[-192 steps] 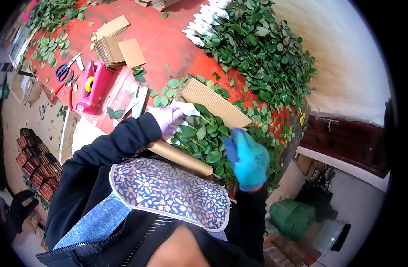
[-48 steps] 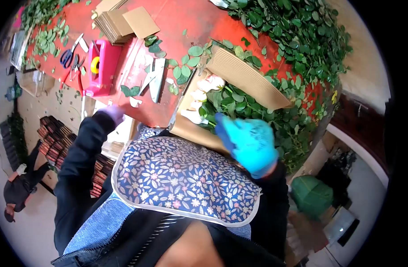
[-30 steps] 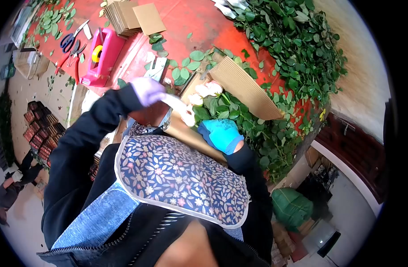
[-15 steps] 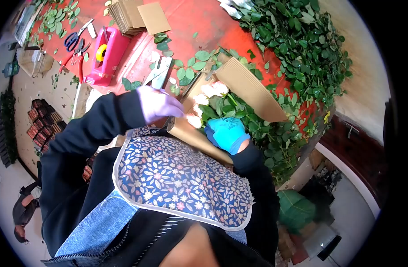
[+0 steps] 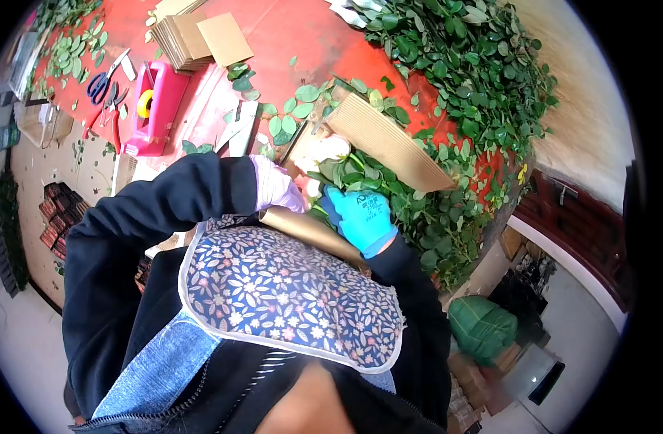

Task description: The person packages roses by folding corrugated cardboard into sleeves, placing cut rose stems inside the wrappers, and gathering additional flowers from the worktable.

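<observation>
My left hand [image 5: 279, 186], in a pale purple glove, is at the near left end of the cardboard wrap, beside the pale pink roses [image 5: 333, 148]. Its fingertips are hidden among the blooms. In a blue glove, my right hand [image 5: 360, 219] lies over the green stems and leaves [image 5: 357, 173] just right of the flower heads, its fingers curled against them. What the fingers hold is partly hidden. Corrugated cardboard [image 5: 389, 145] stands up behind the roses, and its rolled brown edge [image 5: 310, 233] runs along the near side.
A pink tape dispenser [image 5: 158, 108], scissors [image 5: 100, 87], red-handled pliers [image 5: 113, 116] and a white-and-silver tool [image 5: 239, 130] lie on the red table [image 5: 288, 36]. Cardboard pieces [image 5: 180, 40] sit behind. A big leafy pile [image 5: 469, 72] covers the right side.
My left hand came back from the left with a white sleeve-like piece, then moved right to the blooms. The white piece no longer shows. My right hand moved onto the stems and has stayed there.
</observation>
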A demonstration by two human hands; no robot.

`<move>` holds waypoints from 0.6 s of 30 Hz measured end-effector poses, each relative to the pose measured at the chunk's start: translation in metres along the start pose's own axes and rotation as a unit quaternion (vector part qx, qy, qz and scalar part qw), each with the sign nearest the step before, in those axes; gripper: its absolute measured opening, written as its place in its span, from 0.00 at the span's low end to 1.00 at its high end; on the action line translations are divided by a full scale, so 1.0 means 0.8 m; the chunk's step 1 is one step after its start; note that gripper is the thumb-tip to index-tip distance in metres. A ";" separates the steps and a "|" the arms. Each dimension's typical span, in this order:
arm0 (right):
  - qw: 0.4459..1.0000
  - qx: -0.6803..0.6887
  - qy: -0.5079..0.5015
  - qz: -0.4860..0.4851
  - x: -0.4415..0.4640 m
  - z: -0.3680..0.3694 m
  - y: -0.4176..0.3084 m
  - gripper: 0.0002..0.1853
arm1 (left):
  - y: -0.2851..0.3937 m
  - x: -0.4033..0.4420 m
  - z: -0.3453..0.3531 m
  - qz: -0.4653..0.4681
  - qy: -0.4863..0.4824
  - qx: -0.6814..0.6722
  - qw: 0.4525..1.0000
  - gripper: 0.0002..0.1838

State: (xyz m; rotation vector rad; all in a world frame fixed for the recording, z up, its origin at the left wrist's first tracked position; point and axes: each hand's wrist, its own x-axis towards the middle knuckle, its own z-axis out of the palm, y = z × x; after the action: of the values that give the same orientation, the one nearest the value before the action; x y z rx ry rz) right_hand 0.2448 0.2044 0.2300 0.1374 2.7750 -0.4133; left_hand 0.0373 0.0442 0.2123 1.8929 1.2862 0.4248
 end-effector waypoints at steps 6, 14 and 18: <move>0.999 0.004 0.032 -0.002 -0.004 -0.005 0.005 0.10 | 0.001 0.027 0.012 0.057 0.144 0.104 0.982 0.13; 0.992 -0.090 0.030 0.084 0.007 -0.007 0.010 0.17 | -0.019 0.031 0.048 0.093 0.074 0.485 0.867 0.12; 0.995 -0.083 0.007 0.060 0.021 0.009 0.011 0.07 | 0.017 0.027 0.019 -0.026 0.119 0.039 0.992 0.13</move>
State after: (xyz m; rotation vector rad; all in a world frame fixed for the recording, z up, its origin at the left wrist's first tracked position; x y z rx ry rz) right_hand 0.2325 0.2112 0.2156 0.2663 2.7823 -0.1526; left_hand 0.0649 0.0552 0.2097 1.9116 1.5238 0.5952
